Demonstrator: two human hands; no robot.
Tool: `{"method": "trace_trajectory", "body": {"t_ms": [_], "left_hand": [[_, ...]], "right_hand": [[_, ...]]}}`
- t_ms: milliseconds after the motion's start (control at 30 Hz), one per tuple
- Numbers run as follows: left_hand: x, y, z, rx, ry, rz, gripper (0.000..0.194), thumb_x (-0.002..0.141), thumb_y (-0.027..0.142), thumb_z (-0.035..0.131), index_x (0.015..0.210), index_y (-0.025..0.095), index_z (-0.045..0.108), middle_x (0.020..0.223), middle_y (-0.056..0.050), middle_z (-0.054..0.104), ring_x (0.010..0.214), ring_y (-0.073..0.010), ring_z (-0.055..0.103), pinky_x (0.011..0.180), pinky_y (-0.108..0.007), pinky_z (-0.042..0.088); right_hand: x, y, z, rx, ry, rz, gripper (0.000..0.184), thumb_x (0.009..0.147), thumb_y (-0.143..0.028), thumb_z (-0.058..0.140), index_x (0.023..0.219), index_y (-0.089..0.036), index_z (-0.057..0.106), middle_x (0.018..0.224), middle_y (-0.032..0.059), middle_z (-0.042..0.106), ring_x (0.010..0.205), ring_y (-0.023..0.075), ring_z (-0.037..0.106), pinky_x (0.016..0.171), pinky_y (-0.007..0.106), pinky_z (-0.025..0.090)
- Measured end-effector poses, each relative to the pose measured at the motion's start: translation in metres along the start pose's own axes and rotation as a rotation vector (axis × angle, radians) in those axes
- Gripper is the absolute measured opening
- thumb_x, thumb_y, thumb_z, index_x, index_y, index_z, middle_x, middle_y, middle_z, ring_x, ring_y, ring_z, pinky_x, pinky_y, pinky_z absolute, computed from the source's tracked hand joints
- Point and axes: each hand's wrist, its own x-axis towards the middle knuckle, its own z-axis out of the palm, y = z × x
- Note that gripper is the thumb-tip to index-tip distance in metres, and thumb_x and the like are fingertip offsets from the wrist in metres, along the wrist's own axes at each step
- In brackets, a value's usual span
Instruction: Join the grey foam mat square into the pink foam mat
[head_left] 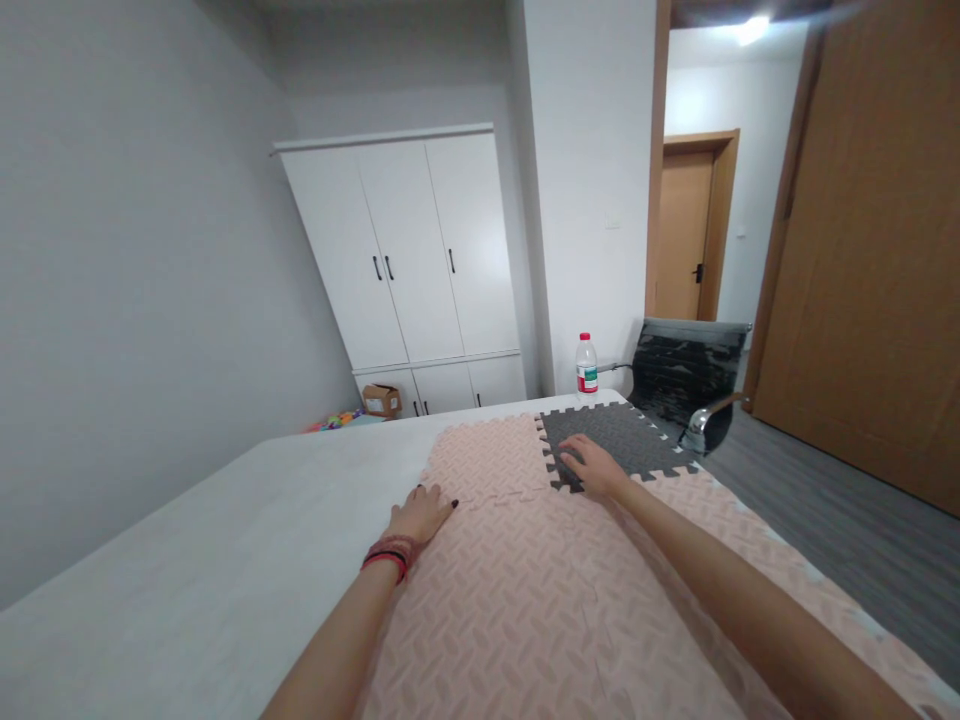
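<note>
Pink foam puzzle mats (pixel 540 590) lie joined together on a white table (pixel 225 560). A dark grey foam mat (pixel 622 440) sits at the far corner, its toothed edges locked into the pink ones. My left hand (pixel 421 514) lies flat on the left edge of the pink mats, fingers spread, with red and black bands on the wrist. My right hand (pixel 591 465) presses palm down on the seam where the grey mat meets the pink. Neither hand holds anything.
A plastic water bottle (pixel 586 367) with a red cap stands at the table's far edge. A dark office chair (pixel 690 380) is behind the right corner. A white wardrobe (pixel 420 260), a cardboard box (pixel 381 399) and wooden doors (pixel 870 250) lie beyond.
</note>
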Motion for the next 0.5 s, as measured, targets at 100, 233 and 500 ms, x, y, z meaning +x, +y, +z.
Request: {"method": "trace_trajectory", "body": {"t_ms": [100,233,500], "left_hand": [[0.001,-0.001,-0.001,0.001,0.000,-0.009,0.047,0.090,0.051,0.048,0.123,0.018,0.051,0.126,-0.011,0.053,0.115,-0.0261,0.052,0.095,-0.051,0.044],[0.003,0.003,-0.004,0.011,-0.020,-0.004,0.048,0.089,0.054,0.047,0.120,0.017,0.053,0.121,-0.010,0.056,0.108,-0.0238,0.055,0.092,-0.048,0.046],[0.000,0.038,0.002,0.118,0.019,-0.165,0.065,0.086,0.066,0.038,0.122,0.013,0.051,0.125,-0.015,0.054,0.117,-0.0280,0.051,0.096,-0.051,0.042]], "right_hand": [[-0.010,0.055,-0.030,-0.067,0.000,0.136,0.042,0.093,-0.036,0.036,0.127,-0.020,0.052,0.136,0.0087,0.048,0.122,0.0186,0.047,0.101,0.029,0.035],[-0.041,0.124,-0.052,-0.185,-0.074,0.372,0.059,0.089,-0.039,0.040,0.138,-0.006,0.042,0.145,0.0198,0.037,0.132,0.0298,0.037,0.106,0.042,0.032],[-0.062,0.157,-0.035,-0.276,-0.186,0.478,0.069,0.092,-0.054,0.023,0.147,-0.014,0.027,0.154,0.0091,0.024,0.142,0.0240,0.018,0.111,0.048,0.022]]}}
